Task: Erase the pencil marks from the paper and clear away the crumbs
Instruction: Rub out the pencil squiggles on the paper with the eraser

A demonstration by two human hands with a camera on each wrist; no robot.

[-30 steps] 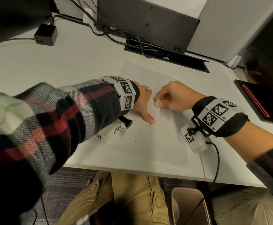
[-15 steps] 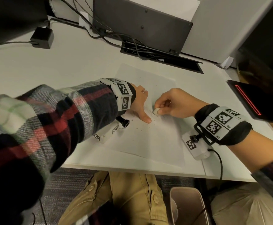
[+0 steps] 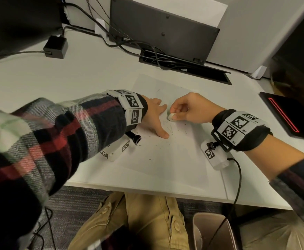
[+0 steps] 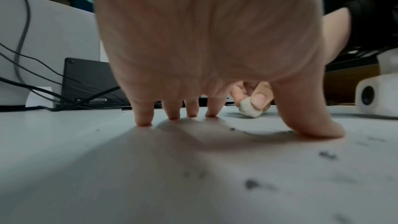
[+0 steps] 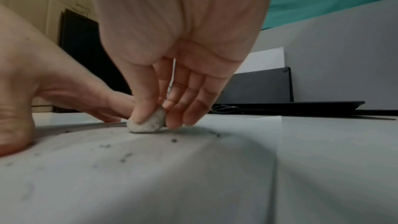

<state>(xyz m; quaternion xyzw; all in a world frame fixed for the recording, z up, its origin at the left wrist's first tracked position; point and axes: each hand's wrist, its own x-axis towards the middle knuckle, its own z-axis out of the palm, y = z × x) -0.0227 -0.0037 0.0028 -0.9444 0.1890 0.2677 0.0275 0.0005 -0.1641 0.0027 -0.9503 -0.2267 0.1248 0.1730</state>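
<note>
A white sheet of paper [image 3: 165, 159] lies on the desk, with faint pencil marks [image 3: 169, 128] near its middle and dark eraser crumbs [image 3: 154, 145] scattered over it. My right hand [image 3: 189, 109] pinches a small, worn white eraser [image 3: 171, 116] between thumb and fingers, its bottom pressed on the paper. The eraser [image 5: 147, 123] looks smudged grey in the right wrist view. My left hand [image 3: 154, 116] lies spread just left of it, fingertips [image 4: 143, 122] and thumb [image 4: 310, 125] pressing the sheet flat. The eraser [image 4: 251, 108] shows between that hand's thumb and forefinger.
A dark monitor base [image 3: 162, 27] and a cable slot [image 3: 183, 67] with tangled wires stand behind the paper. A black power adapter [image 3: 55, 46] sits at back left. A black device with a red line [image 3: 290, 116] lies at right. A bin [image 3: 212, 231] stands below the desk edge.
The right hand has rubbed the eraser back and forth over a small span beside the left thumb. The left hand stays planted on the paper.
</note>
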